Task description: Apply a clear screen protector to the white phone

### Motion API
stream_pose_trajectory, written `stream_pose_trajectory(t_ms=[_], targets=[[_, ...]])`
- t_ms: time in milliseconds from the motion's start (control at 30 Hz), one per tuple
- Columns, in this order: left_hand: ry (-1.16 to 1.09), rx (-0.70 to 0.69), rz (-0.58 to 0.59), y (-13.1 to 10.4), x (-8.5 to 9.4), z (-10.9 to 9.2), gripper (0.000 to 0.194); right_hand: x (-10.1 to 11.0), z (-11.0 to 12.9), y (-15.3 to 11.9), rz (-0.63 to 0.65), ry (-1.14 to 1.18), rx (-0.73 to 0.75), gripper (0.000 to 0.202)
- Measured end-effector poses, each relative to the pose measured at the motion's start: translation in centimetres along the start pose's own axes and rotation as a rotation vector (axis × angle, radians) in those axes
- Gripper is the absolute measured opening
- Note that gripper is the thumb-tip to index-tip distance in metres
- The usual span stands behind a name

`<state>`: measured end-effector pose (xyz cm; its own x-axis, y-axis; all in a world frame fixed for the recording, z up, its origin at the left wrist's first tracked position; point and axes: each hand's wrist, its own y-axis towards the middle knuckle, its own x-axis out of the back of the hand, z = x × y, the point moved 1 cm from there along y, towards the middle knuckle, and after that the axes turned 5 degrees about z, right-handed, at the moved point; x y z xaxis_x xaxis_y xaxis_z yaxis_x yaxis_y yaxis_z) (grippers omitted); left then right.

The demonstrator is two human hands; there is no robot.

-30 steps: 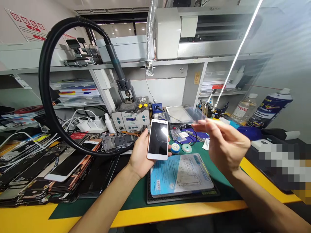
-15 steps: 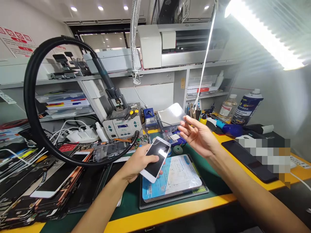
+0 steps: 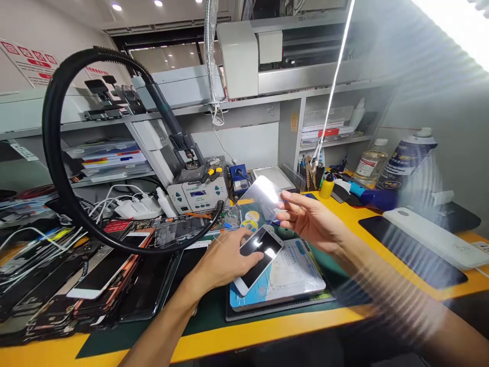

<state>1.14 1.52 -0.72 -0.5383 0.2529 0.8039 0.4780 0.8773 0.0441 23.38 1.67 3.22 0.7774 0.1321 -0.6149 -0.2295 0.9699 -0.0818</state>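
My left hand (image 3: 237, 257) is closed around a white smartphone (image 3: 263, 251), its thumb lying on the dark, shiny screen. The phone is tilted just over a plastic-wrapped blue-and-white packet (image 3: 296, 285); whether it touches the packet I cannot tell. Higher up and to the right, my right hand (image 3: 311, 221) pinches a clear screen protector (image 3: 256, 193) by its right edge between thumb and fingers. Light glares off the sheet, and it stays apart from the phone. Beneath the packet lies a dark flat pad (image 3: 280, 310) on the green mat (image 3: 114, 334).
A stack of phone parts (image 3: 57, 285) covers the left side. A black hose (image 3: 57, 153) loops from the soldering station (image 3: 198, 193). At the right are a white power bank-like slab (image 3: 431, 237), a dark phone (image 3: 412, 255), a clear bottle (image 3: 370, 163) and a spray can (image 3: 407, 158).
My right hand has brought the screen protector left and lower in view, nearer above the phone. The phone has moved slightly right and down. The camera view has shifted a little.
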Motion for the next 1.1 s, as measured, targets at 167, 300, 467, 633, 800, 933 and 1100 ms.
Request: stream_pose_trajectory(t_ms=[167, 300, 467, 633, 800, 933, 1100], targets=[[0.129, -0.030, -0.004, 0.0, 0.4, -0.1, 0.039, -0.1, -0.5, -0.4, 0.118, -0.090, 0.068, 0.014], [0.154, -0.085, 0.002, -0.1, 0.4, 0.1, 0.039, -0.2, -0.7, -0.7, 0.130, -0.148, 0.133, 0.020], [0.083, -0.087, -0.094, 0.3, 1.7, 1.3, 0.016, -0.7, -0.6, -1.1, 0.121, -0.248, 0.302, 0.019], [-0.124, -0.004, -0.407, 0.8, 3.9, 2.5, 0.027, -0.8, -0.7, -1.8, 0.064, -0.460, 0.594, 0.012], [-0.566, -0.160, -0.413, -0.2, 4.2, 0.9, 0.049, -1.0, -1.2, -2.3, 0.030, -0.594, 0.730, 0.008], [-0.666, -0.249, -0.258, -0.9, 3.1, -0.9, 0.024, -1.2, -1.5, -2.4, -0.003, -0.661, 0.739, 0.011], [-0.708, -0.153, -0.248, -0.8, 1.9, -1.7, 0.015, -1.0, -1.7, -2.0, 0.032, -0.568, 0.615, 0.016]])
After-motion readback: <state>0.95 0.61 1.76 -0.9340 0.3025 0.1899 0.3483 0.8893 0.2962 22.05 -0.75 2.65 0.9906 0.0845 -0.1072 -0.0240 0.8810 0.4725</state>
